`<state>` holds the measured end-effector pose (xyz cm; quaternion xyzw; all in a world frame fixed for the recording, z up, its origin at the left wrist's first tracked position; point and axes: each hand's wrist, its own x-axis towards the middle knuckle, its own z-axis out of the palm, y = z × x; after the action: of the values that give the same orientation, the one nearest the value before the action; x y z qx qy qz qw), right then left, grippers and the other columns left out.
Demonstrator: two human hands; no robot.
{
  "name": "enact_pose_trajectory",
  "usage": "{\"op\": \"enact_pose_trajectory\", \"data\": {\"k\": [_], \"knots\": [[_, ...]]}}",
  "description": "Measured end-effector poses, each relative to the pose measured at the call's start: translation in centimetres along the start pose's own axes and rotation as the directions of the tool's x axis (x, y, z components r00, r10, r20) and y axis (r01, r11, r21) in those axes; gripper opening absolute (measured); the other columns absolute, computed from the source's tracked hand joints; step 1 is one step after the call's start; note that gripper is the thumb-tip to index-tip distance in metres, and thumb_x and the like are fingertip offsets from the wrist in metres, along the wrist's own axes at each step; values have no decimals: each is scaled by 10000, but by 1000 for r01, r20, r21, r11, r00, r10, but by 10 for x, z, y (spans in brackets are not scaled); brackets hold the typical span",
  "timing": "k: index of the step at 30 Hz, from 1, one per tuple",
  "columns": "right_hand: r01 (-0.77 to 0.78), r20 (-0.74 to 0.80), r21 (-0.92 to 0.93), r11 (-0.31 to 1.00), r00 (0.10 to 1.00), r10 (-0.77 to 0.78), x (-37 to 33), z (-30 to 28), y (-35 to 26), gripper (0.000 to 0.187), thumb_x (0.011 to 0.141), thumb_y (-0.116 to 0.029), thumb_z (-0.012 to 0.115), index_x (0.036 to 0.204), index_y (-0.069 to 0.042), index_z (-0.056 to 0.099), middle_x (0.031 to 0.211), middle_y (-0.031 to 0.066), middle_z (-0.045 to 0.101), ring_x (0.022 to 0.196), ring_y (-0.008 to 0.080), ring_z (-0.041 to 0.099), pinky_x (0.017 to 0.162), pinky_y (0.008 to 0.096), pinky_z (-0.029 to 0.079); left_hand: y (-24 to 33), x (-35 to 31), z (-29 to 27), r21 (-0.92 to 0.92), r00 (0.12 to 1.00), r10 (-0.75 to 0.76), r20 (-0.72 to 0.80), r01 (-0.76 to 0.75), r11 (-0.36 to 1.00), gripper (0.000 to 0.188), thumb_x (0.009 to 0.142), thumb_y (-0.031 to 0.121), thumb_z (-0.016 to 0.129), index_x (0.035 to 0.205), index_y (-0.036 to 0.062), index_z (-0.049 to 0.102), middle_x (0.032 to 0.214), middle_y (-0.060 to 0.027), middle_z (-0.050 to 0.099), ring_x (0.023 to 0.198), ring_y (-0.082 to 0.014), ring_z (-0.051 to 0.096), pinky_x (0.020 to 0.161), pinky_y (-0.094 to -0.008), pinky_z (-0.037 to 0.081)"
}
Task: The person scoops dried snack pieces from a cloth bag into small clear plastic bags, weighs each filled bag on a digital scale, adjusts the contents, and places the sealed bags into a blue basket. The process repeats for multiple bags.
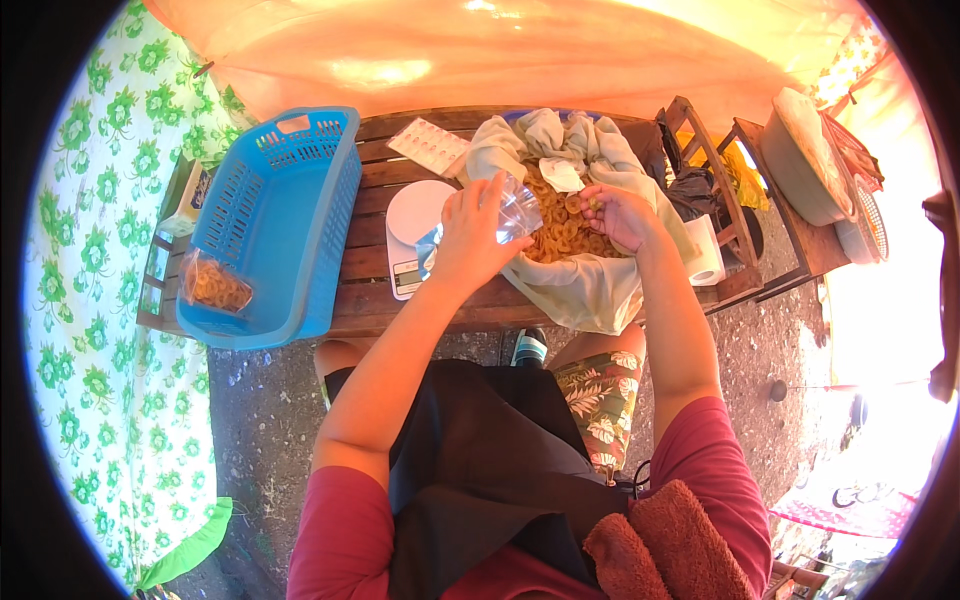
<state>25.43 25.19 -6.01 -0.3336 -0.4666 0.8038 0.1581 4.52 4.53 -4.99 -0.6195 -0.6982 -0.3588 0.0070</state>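
My left hand (476, 232) is closed on a clear plastic bag (517, 212), whose opening faces the snack heap. To its right lies a pile of orange-brown, ring-shaped snack pieces (566, 238) in a cloth-lined container, with pale cloth (590, 300) bunched round its edge. Over the right side of the pile, my right hand (618, 217) has its fingers curled together. A snack ring shows right by its fingertips, but what lies inside the fingers is hidden. A white kitchen scale with a round pan (418, 212) stands beside my left hand, partly covered by it.
A blue plastic basket (262, 235) at the left holds one filled snack pack (216, 284). A white sheet (428, 147) lies behind the scale on the slatted wooden table (365, 290). At the right are a paper roll (706, 250), a wooden rack (722, 190) and a large basin (800, 160).
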Motion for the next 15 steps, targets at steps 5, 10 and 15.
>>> {"op": "enact_pose_trajectory", "data": {"k": [5,10,15], "knots": [[-2,21,-28,1000,1000,2,3,-4,2,138,879,-135,462,879,-68,583,851,45,588,765,154,545,707,271,465,1,0,1,-29,1000,5,8,-5,1000,929,689,312,830,1427,44,334,1304,-189,425,1206,-381,416,1051,-508,294],[-27,40,-71,997,999,30,6,-10,4,124,841,-158,471,819,-75,561,809,40,572,731,161,522,693,267,447,5,-1,2,0,1000,25,-4,-25,1000,933,687,307,835,1433,49,338,1295,-196,443,1201,-379,432,1039,-489,322],[-71,-6,-64,995,997,71,2,-1,1,212,892,-118,425,957,-22,603,951,96,611,856,189,588,741,297,476,8,-1,4,-9,999,6,34,-6,1000,942,684,304,836,1439,54,332,1313,-194,423,1210,-379,424,1055,-494,302]]}}
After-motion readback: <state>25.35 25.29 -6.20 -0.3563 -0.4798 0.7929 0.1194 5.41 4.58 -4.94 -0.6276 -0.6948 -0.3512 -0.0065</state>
